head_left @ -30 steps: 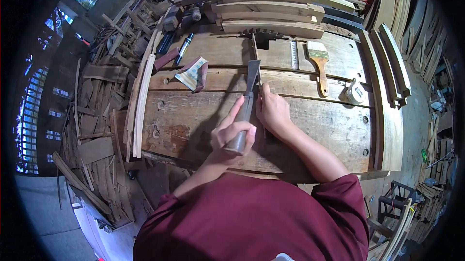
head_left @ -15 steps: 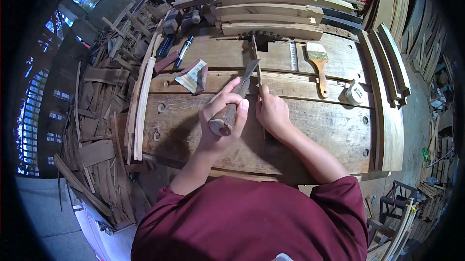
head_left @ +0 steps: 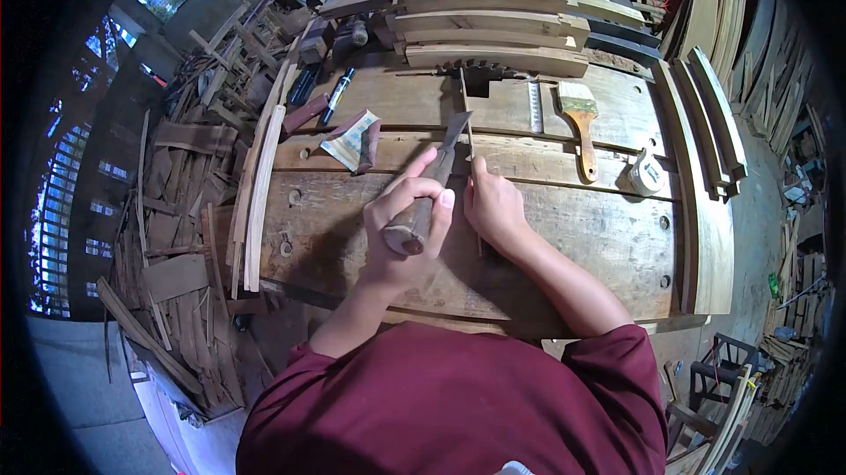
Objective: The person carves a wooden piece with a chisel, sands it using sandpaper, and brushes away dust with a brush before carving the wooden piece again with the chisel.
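A: What did the left hand (head_left: 392, 200) have?
B: A chisel-like tool (head_left: 434, 174); fingers curled round its wooden handle, forefinger laid forward along it, thumb on the side nearer the right hand; the butt end pointed back toward the person, the metal blade (head_left: 456, 129) away.
A: And the right hand (head_left: 498, 208)?
B: Folded, gripping a thin wooden strip (head_left: 470, 133) near its middle; the lower fingers were tucked under, so the full grip could not be told.
A: Position of strip and tool?
B: Both over the middle of the wooden bench (head_left: 573, 246); the strip ran away from the person, its far end by a dark toothed blade (head_left: 498, 67) and a square opening (head_left: 478, 87); the tool's tip was just beside the strip's left face; contact could not be told.
A: Surroundings?
B: To the right, a ruler (head_left: 535, 107), a flat brush (head_left: 583, 133) and a white tape measure (head_left: 648, 175); to the left, a marker (head_left: 338, 96) and a folded piece of sandpaper (head_left: 357, 144); shaped timbers (head_left: 493, 25) lay in rows across the far side; long boards (head_left: 716, 250) lined the right edge.
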A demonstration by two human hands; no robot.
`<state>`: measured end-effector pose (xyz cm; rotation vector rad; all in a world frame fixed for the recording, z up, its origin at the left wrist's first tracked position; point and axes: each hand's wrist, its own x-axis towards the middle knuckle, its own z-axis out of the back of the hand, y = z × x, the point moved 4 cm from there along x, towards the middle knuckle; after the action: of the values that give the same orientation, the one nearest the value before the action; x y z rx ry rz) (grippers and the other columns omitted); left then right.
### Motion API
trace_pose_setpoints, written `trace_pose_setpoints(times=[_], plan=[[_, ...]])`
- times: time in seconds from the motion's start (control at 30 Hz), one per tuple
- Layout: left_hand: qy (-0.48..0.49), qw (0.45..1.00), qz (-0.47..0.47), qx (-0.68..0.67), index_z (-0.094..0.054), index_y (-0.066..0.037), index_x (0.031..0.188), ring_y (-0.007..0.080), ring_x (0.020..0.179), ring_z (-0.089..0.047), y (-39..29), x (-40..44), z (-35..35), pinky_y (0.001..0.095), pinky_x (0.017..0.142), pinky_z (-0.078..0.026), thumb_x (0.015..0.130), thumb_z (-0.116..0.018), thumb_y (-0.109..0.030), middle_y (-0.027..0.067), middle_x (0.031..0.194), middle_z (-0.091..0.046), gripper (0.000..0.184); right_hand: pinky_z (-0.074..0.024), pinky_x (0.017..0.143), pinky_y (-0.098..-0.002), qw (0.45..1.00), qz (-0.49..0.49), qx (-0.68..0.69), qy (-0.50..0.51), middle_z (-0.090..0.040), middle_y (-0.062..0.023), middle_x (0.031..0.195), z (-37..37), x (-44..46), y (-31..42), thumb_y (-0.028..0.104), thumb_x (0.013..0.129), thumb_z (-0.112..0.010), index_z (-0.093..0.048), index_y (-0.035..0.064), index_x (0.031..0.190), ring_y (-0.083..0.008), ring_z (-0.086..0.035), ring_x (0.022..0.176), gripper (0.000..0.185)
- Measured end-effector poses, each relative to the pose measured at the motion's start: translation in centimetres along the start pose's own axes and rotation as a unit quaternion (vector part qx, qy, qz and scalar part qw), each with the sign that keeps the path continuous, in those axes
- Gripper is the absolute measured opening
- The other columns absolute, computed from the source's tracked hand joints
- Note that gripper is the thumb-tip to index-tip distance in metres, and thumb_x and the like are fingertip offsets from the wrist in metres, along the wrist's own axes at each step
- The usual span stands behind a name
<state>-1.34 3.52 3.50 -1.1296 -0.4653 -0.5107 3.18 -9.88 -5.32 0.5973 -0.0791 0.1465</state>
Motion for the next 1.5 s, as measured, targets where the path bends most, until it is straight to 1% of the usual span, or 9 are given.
trace_pose_setpoints(times=[0.1, 0.3, 0.77, 1.03, 1.1, 1.13, 1.3, 1.37, 1.5], plan=[[-0.061, 0.997, 0.003, -0.04, -0.057, 0.001, 0.082, 0.0325, 0.105, -0.061, -0.1, 0.7, 0.0, 0.0339, 0.085, -0.047, 0.079, -0.063, -0.004, 0.0213, 0.09, -0.065, 0.009, -0.0498, 0.054, -0.0498, 1.0, -0.008, 0.016, -0.006, -0.06, -0.0255, 0.064, 0.3, -0.1, -0.1, 0.008, 0.08, -0.051, -0.043, -0.0004, 0.093, -0.0412, -0.062, 0.061, 0.017], [-0.029, 1.0, 0.009, 0.002, -0.058, -0.002, 0.081, 0.0316, 0.098, -0.064, 0.0, -1.6, -0.4, 0.033, 0.079, -0.05, 0.078, -0.066, -0.008, 0.0283, 0.112, -0.059, 0.011, -0.05, 0.055, -0.0496, 1.0, -0.005, 0.007, 0.001, -0.06, -0.0257, 0.064, 0.1, 0.0, 0.0, 0.008, 0.079, -0.051, -0.043, -0.0011, 0.091, -0.0412, -0.062, 0.062, 0.018], [-0.052, 0.999, -0.008, -0.001, -0.057, 0.0, 0.084, 0.0292, 0.103, -0.061, 2.9, 0.5, -1.0, 0.0345, 0.085, -0.048, 0.08, -0.064, -0.006, 0.0283, 0.112, -0.059, 0.01, -0.0494, 0.054, -0.0503, 1.0, -0.001, 0.003, 0.001, -0.059, -0.025, 0.062, -0.4, 0.2, -0.2, 0.009, 0.08, -0.051, -0.043, -0.0007, 0.091, -0.0417, -0.061, 0.061, 0.017], [-0.042, 0.999, -0.034, 0.008, -0.057, 0.0, 0.082, 0.0289, 0.105, -0.061, 1.7, 2.5, -0.4, 0.0338, 0.082, -0.048, 0.081, -0.063, -0.004, 0.0171, 0.087, -0.065, 0.008, -0.048, 0.054, -0.0519, 1.0, -0.007, 0.017, 0.009, -0.058, -0.0248, 0.062, -0.4, 0.3, -0.2, 0.012, 0.082, -0.051, -0.043, 0.0002, 0.093, -0.0429, -0.06, 0.06, 0.018], [-0.051, 0.996, -0.051, 0.042, -0.057, -0.002, 0.081, 0.0287, 0.104, -0.061, 2.9, 3.0, -1.2, 0.0394, 0.093, -0.041, 0.08, -0.064, -0.004, 0.0154, 0.086, -0.065, 0.007, -0.0482, 0.054, -0.0518, 1.0, -0.003, 0.015, 0.005, -0.058, -0.025, 0.062, -0.7, 0.3, -0.2, 0.011, 0.082, -0.051, -0.043, 0.0005, 0.093, -0.0429, -0.06, 0.06, 0.017], [-0.034, 0.993, -0.056, 0.098, -0.056, -0.005, 0.081, 0.0242, 0.11, -0.058, 3.1, 3.2, -1.6, 0.045, 0.108, -0.023, 0.082, -0.061, -0.007, 0.0155, 0.096, -0.066, 0.006, -0.0482, 0.054, -0.0518, 1.0, -0.005, 0.017, 0.007, -0.058, -0.025, 0.062, -0.7, 0.1, -0.2, 0.011, 0.082, -0.051, -0.043, 0.0005, 0.093, -0.0429, -0.06, 0.06, 0.017], [-0.013, 0.997, -0.029, 0.067, -0.056, -0.005, 0.081, 0.0265, 0.11, -0.058, 2.3, 3.5, -1.0, 0.0432, 0.104, -0.028, 0.082, -0.061, -0.006, 0.0104, 0.085, -0.064, 0.005, -0.0484, 0.053, -0.0511, 1.0, -0.011, 0.021, 0.006, -0.058, -0.0254, 0.061, -0.3, 0.3, -0.1, 0.012, 0.082, -0.05, -0.043, 0.0006, 0.092, -0.0426, -0.06, 0.059, 0.017], [-0.011, 0.997, -0.027, 0.074, -0.058, -0.008, 0.076, 0.0279, 0.1, -0.064, 1.2, 3.7, -0.7, 0.0499, 0.108, -0.014, 0.076, -0.068, -0.009, 0.0124, 0.083, -0.068, 0.01, -0.0497, 0.052, -0.0494, 1.0, -0.008, 0.008, 0.01, -0.059, -0.0248, 0.062, -0.3, 0.3, 0.0, 0.009, 0.08, -0.051, -0.043, -0.0001, 0.092, -0.0411, -0.061, 0.059, 0.017], [-0.04, 0.996, 0.006, 0.074, -0.059, -0.009, 0.078, 0.0273, 0.1, -0.064, 2.0, 4.4, -1.3, 0.0511, 0.108, -0.012, 0.075, -0.068, -0.009, 0.0113, 0.08, -0.066, 0.01, -0.051, 0.051, -0.0471, 1.0, 0.003, 0.005, 0.01, -0.06, -0.0235, 0.062, 0.0, 0.2, 0.3, 0.006, 0.079, -0.051, -0.043, -0.0008, 0.091, -0.0391, -0.063, 0.058, 0.017]])
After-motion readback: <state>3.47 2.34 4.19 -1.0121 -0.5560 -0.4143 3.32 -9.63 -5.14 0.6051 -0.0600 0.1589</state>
